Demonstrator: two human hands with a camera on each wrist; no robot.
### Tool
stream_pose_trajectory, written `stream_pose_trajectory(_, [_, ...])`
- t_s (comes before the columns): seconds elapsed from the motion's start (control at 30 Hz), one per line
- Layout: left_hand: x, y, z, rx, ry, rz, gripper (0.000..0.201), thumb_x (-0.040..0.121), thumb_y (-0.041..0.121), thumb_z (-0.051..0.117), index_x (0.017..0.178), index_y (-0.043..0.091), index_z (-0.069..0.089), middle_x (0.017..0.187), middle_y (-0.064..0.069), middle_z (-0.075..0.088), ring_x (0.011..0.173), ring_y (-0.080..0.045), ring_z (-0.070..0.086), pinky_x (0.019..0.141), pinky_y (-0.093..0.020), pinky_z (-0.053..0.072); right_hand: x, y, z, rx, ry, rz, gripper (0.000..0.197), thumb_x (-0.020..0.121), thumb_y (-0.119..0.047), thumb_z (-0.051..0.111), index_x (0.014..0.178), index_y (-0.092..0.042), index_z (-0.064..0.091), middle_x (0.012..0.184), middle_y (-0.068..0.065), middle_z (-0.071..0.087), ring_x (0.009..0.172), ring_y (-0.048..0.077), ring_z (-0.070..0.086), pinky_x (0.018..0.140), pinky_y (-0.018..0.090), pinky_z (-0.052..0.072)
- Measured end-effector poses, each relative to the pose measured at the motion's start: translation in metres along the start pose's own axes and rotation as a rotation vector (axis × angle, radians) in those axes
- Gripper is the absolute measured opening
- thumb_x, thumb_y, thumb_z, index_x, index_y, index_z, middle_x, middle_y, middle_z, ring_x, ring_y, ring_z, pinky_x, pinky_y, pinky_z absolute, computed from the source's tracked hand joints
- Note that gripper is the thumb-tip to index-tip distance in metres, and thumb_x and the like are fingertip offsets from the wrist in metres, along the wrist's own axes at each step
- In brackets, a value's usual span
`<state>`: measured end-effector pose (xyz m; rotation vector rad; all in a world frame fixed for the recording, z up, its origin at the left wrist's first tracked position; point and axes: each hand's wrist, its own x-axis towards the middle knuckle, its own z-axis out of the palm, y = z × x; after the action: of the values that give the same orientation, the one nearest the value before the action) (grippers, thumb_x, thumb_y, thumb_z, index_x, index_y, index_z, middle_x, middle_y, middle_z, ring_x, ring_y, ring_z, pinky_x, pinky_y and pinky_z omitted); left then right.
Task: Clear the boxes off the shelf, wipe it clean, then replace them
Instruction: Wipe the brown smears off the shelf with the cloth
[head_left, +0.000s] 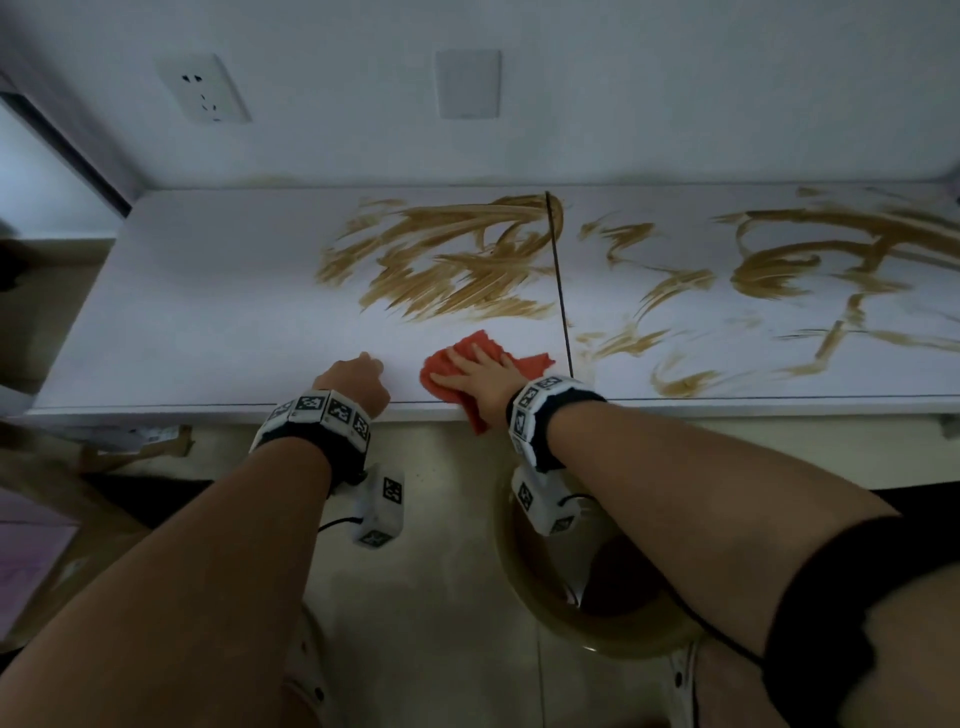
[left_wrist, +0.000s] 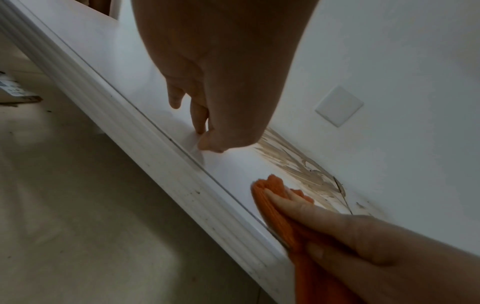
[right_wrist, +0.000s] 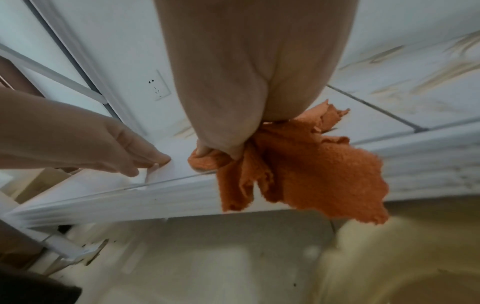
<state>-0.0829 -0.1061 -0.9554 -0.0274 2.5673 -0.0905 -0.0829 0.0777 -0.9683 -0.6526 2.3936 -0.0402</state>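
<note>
A long white shelf (head_left: 208, 291) runs along the wall with no boxes on it. Brown smears (head_left: 457, 260) cover its middle, and more smears (head_left: 810, 254) lie right of a dark seam (head_left: 561, 291). My right hand (head_left: 478, 371) lies flat with straight fingers on an orange cloth (head_left: 530, 361) near the front edge. Part of the cloth (right_wrist: 311, 174) hangs over that edge. My left hand (head_left: 358, 382) is just to the left, its bent fingertips (left_wrist: 200, 131) touching the shelf (left_wrist: 109, 61) beside a small lifted white flap (right_wrist: 152, 172).
A flattened cardboard box (head_left: 135, 441) lies on the floor under the shelf's left end, and a pink box (head_left: 31, 561) sits at the far left. A round tan rim (head_left: 571, 618) stands on the floor below my right arm. A socket (head_left: 205, 88) and a blank plate (head_left: 467, 83) are on the wall.
</note>
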Motion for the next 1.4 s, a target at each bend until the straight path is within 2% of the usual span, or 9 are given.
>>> stream_pose_trajectory(0.13, [0.0,-0.004,-0.004,0.028,-0.011,0.051,0.047,0.093,0.007,0.034,0.14,0.009,0.039,0.147,-0.01,0.037,0.128,-0.029,0.044,0.104,-0.035,0.04,0.002,0.018,-0.009,0.078,0.074,0.014,0.088,0.084,-0.005,0.06,0.149,-0.035,0.009,0.159,0.001,-0.009,0.146,0.025,-0.009,0.118,0.048,-0.001])
stream_pose_trajectory(0.27, [-0.002,-0.006,-0.009,0.047,-0.043,0.061,0.051,0.095,0.007,0.032,0.146,0.012,0.031,0.154,-0.007,0.026,0.135,-0.028,0.037,0.11,-0.034,0.035,-0.005,0.049,-0.005,0.156,0.117,0.159,0.091,0.086,-0.002,0.058,0.149,-0.038,0.004,0.158,0.0,-0.012,0.146,0.024,-0.01,0.117,0.046,-0.002])
stream_pose_trajectory(0.4, [-0.003,-0.006,-0.01,0.027,-0.066,0.053,0.054,0.096,0.01,0.031,0.15,0.014,0.024,0.157,-0.006,0.02,0.138,-0.027,0.032,0.113,-0.034,0.032,-0.021,0.057,0.008,0.135,0.132,0.217,0.083,0.091,-0.012,0.054,0.149,-0.037,0.0,0.159,0.001,-0.012,0.146,0.027,-0.009,0.117,0.048,0.0])
stream_pose_trajectory(0.53, [-0.006,-0.003,-0.011,0.025,-0.057,0.041,0.05,0.097,0.011,0.032,0.147,0.011,0.029,0.153,-0.009,0.027,0.135,-0.027,0.036,0.11,-0.034,0.034,-0.026,0.031,0.016,0.063,0.117,0.141,0.085,0.09,-0.007,0.053,0.149,-0.035,-0.001,0.159,0.002,-0.011,0.146,0.027,-0.01,0.117,0.051,-0.001])
stream_pose_trajectory(0.63, [-0.01,-0.003,-0.012,0.012,-0.055,0.036,0.052,0.097,0.011,0.033,0.148,0.011,0.027,0.155,-0.009,0.024,0.138,-0.027,0.033,0.111,-0.033,0.031,-0.012,0.008,0.012,-0.004,0.089,0.045,0.087,0.088,-0.009,0.058,0.15,-0.034,0.001,0.159,0.0,-0.011,0.146,0.027,-0.009,0.117,0.052,0.0])
stream_pose_trajectory(0.73, [-0.01,-0.004,-0.01,0.004,-0.046,0.046,0.054,0.095,0.01,0.032,0.149,0.011,0.025,0.156,-0.009,0.023,0.137,-0.027,0.035,0.112,-0.033,0.033,0.006,-0.006,-0.001,-0.046,0.059,-0.018,0.081,0.091,-0.008,0.053,0.15,-0.034,0.003,0.159,0.001,-0.011,0.146,0.028,-0.008,0.117,0.053,0.003])
stream_pose_trajectory(0.97, [-0.008,-0.006,-0.014,0.016,-0.031,0.04,0.055,0.096,0.008,0.031,0.15,0.014,0.023,0.153,-0.007,0.029,0.136,-0.026,0.036,0.111,-0.031,0.032,0.035,0.014,-0.017,-0.027,0.149,-0.075,0.072,0.094,-0.01,0.046,0.149,-0.038,0.009,0.159,-0.001,-0.005,0.147,0.024,-0.004,0.118,0.048,0.002])
stream_pose_trajectory(1.23, [-0.002,-0.011,-0.014,0.045,-0.057,0.072,0.052,0.096,0.009,0.031,0.148,0.016,0.029,0.151,-0.006,0.033,0.134,-0.026,0.038,0.109,-0.03,0.033,0.014,0.057,-0.014,0.104,0.212,0.144,0.069,0.095,-0.018,0.044,0.149,-0.037,0.007,0.159,0.0,-0.004,0.147,0.025,-0.004,0.118,0.048,0.0])
stream_pose_trajectory(1.4, [0.005,-0.012,-0.016,0.078,-0.078,0.084,0.05,0.095,0.012,0.033,0.145,0.016,0.035,0.152,-0.005,0.032,0.135,-0.025,0.038,0.11,-0.032,0.034,-0.005,0.047,-0.002,0.128,0.203,0.24,0.062,0.096,-0.021,0.036,0.149,-0.035,0.008,0.16,0.001,-0.001,0.146,0.03,-0.001,0.117,0.053,0.004])
